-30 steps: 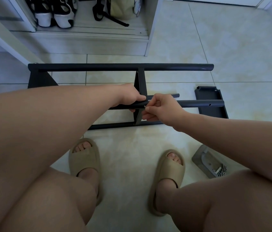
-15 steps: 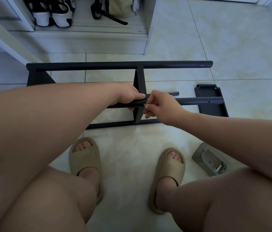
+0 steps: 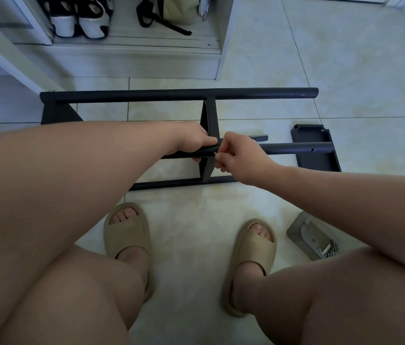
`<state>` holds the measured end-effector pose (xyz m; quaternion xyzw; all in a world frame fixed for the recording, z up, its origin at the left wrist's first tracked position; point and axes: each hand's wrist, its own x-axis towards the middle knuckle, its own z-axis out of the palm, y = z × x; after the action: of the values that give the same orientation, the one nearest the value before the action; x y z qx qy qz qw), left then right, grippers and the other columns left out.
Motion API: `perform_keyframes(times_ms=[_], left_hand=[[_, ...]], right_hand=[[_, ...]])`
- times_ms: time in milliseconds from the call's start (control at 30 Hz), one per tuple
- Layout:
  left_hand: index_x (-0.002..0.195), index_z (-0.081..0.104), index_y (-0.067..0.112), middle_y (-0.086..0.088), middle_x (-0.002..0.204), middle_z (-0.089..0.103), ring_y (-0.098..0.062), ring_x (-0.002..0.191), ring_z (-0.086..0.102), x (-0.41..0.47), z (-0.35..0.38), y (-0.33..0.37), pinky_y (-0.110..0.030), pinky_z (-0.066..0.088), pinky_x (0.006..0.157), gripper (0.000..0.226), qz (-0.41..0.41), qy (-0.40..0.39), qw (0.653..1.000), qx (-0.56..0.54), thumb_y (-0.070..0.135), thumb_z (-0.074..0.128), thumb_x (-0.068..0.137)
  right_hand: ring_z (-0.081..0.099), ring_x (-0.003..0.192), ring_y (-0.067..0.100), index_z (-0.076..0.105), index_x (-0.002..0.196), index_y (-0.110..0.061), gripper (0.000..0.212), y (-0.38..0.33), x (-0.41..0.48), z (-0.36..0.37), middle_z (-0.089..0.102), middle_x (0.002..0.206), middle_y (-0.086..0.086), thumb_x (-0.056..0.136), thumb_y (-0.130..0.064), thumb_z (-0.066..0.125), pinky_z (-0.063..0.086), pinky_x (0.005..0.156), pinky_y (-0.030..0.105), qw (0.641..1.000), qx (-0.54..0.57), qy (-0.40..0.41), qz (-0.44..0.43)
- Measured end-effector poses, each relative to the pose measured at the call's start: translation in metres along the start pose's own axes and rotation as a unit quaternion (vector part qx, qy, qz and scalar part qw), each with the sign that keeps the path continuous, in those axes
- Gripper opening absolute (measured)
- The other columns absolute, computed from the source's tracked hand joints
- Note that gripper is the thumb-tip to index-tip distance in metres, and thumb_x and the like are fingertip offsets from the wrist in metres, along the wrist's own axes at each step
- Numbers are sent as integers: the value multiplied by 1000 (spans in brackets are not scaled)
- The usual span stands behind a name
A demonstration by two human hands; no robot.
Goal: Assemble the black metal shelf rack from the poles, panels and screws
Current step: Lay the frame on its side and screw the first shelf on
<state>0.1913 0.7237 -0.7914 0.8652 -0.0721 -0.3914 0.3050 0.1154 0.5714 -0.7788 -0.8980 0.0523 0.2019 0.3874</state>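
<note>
Rack (image 3: pixel 179 94) lies sideways on the floor (image 3: pixel 346 58). Left hand (image 3: pixel 194 141) grips the near pole (image 3: pixel 296 148) beside the middle panel (image 3: pixel 211 113); right hand (image 3: pixel 242 158) pinches a screw (image 3: pixel 214 153) at that joint. Judged rigid, fairly light, smooth-coated: hold poles close to joints.

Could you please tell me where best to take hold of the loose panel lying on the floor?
The panel lies flat, rim up, with the pole crossing over its middle. Probably pinch the far rim from above, where nothing overlaps it.
</note>
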Motion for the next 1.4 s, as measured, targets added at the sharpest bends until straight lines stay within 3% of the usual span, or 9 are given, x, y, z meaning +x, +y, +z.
perform_keyframes(times_ms=[167, 333, 433, 733, 900, 1100, 1267, 1333, 1400], left_hand=[[88, 67, 16, -5, 80, 73, -14, 73, 60, 0, -1, -2, -32, 41, 78, 35, -3, -9, 1000, -2, 40, 48, 103], [77, 67, 22, 3, 68, 70, -10, 68, 58, 0, -2, -6, -28, 39, 67, 37, 8, -3, 1000, -6, 45, 50, 102], [77, 67, 23, 5, 64, 69, -8, 67, 58, 1, -1, -7, -28, 39, 66, 38, 9, 2, 1000, -2, 46, 50, 101], [85, 71, 19, 3, 66, 70, -13, 73, 59, 3, 0, -9, -30, 41, 72, 41, 6, 5, 1000, -12, 52, 51, 99], [78, 67, 24, 5, 65, 69, -10, 69, 55, 2, -1, -7, -29, 37, 64, 39, 3, 14, 1000, 1, 50, 48, 101], [76, 68, 24, 3, 65, 68, -13, 69, 58, 2, 2, -7, -29, 40, 68, 38, 6, 6, 1000, -19, 48, 51, 100], [86, 71, 22, -1, 75, 73, -18, 82, 64, 4, 1, -9, -35, 47, 87, 34, 4, -1, 999, -37, 48, 54, 99], [90, 70, 22, 1, 71, 74, -16, 80, 65, 5, 1, -10, -34, 47, 82, 31, -1, 7, 999, -38, 49, 56, 98], [91, 70, 22, 4, 64, 73, -14, 75, 63, 5, 1, -9, -32, 44, 76, 31, -4, 11, 999, -36, 49, 56, 97]], right_hand=[[71, 77, 21, 52, 81, -18, 20, 0, -1, 0, 75, 83, 4, 99, -11, 56, 60, 81, 49, 1000, 9, 2, 6], [71, 76, 20, 52, 82, -16, 19, -1, -5, 3, 74, 83, 3, 100, -12, 57, 61, 79, 48, 999, 32, 14, 20], [69, 83, 26, 52, 83, -18, 17, -4, -8, 0, 72, 87, 3, 100, -15, 54, 60, 68, 45, 998, -55, 9, -26], [60, 83, 32, 54, 97, -12, 6, -7, -8, -3, 68, 97, 13, 101, -14, 51, 54, 68, 46, 980, -180, -16, -87], [68, 85, 28, 54, 85, -16, 13, -3, -5, 0, 71, 92, 8, 98, -13, 55, 59, 72, 46, 995, -89, 10, -33], [70, 65, 13, 53, 79, -15, 20, 0, 4, 6, 75, 76, 2, 97, -8, 59, 56, 67, 32, 998, 42, 25, 27], [69, 73, 22, 50, 80, -20, 26, -2, 13, -3, 71, 76, 1, 92, -30, 71, 53, 59, 35, 995, -88, 39, 34], [58, 75, 20, 48, 84, -23, 33, 0, 14, -8, 63, 80, -2, 89, -46, 71, 43, 57, 34, 977, -201, 66, 22], [57, 80, 23, 51, 91, -22, 32, 1, 15, -9, 63, 84, -1, 89, -48, 70, 42, 59, 34, 975, -214, 61, 3]])
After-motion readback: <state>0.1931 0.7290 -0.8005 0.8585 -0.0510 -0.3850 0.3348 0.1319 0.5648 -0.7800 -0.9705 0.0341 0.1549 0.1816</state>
